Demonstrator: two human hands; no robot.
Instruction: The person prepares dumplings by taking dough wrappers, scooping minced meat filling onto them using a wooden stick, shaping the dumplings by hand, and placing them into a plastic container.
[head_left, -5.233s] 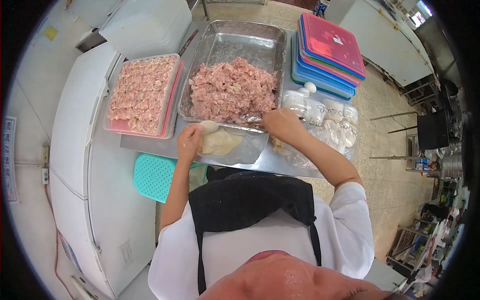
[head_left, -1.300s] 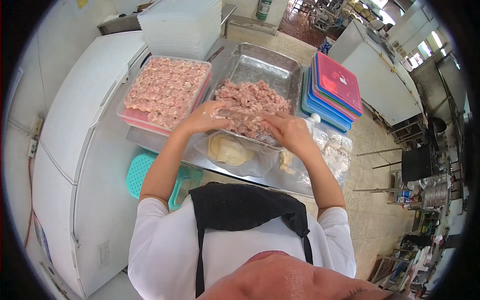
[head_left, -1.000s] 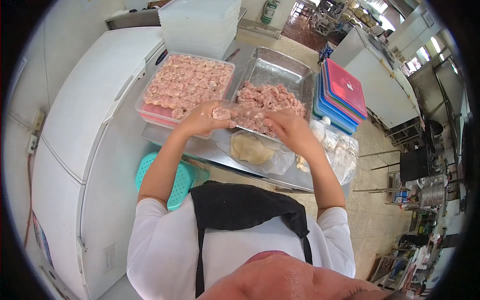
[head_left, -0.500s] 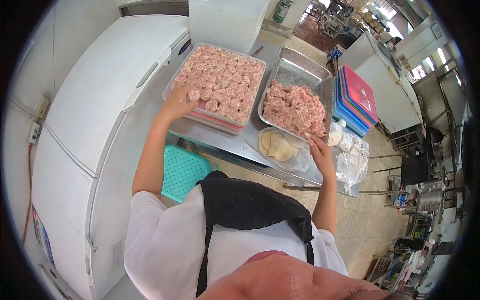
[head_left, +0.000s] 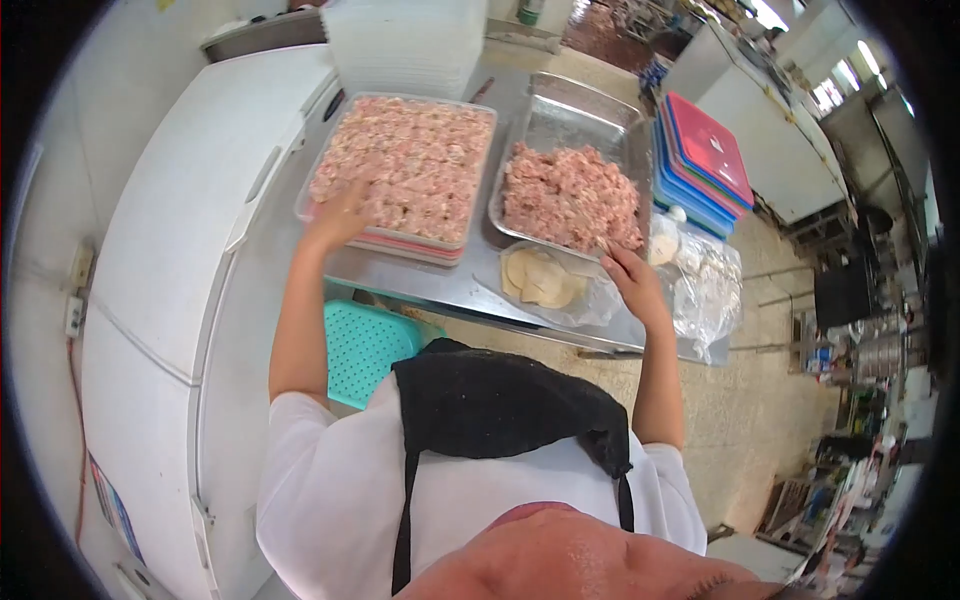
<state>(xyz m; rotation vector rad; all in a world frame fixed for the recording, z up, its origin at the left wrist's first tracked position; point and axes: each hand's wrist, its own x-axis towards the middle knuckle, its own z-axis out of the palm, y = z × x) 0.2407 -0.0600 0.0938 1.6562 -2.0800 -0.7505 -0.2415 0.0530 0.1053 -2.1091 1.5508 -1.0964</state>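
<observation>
Left hand (head_left: 340,215) at near left corner of the box (head_left: 425,238) of dumplings (head_left: 415,155); fingers blurred, grip cannot be told. Right hand (head_left: 632,275) at near right corner of the metal tray (head_left: 575,122), fingers close together, any hold unclear. Minced meat (head_left: 570,195) heaped in tray; wrappers (head_left: 545,280) just in front.
</observation>
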